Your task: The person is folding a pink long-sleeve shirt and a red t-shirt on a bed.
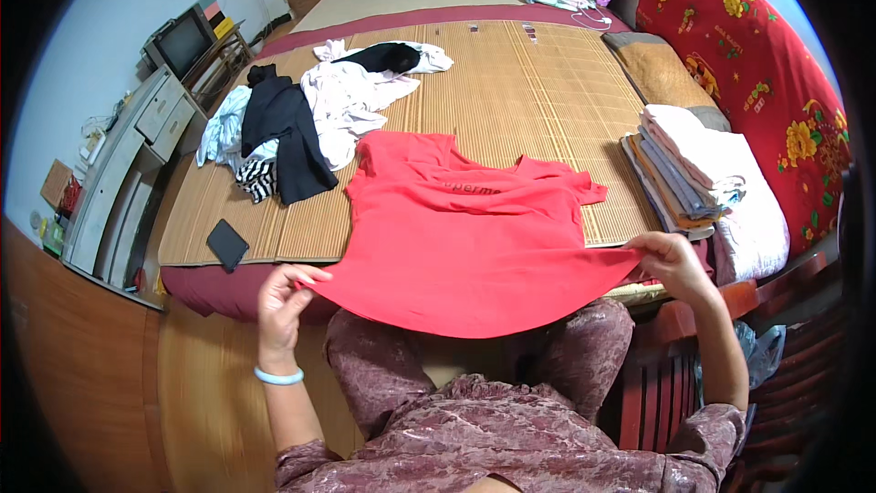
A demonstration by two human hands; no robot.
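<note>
A red short-sleeved T-shirt (465, 253) with dark lettering across the chest is spread out before me, its neckline pointing away. My left hand (287, 301), with a pale bangle at the wrist, pinches the left corner of the hem. At the opposite corner, my right hand (667, 263) grips the hem between thumb and fingers. Between the two hands the hem hangs in a curve off the bed's near edge, over my knees. The shirt's upper part lies on the bamboo mat (479, 96), slightly wrinkled at the chest.
Loose clothes, including a black garment (287, 130) and a white garment (342, 96), lie heaped at the left. A dark phone-like slab (227, 244) rests near the mat's front edge. Folded clothes (677, 171) are stacked at right, beside a dark red wooden chair (657, 397).
</note>
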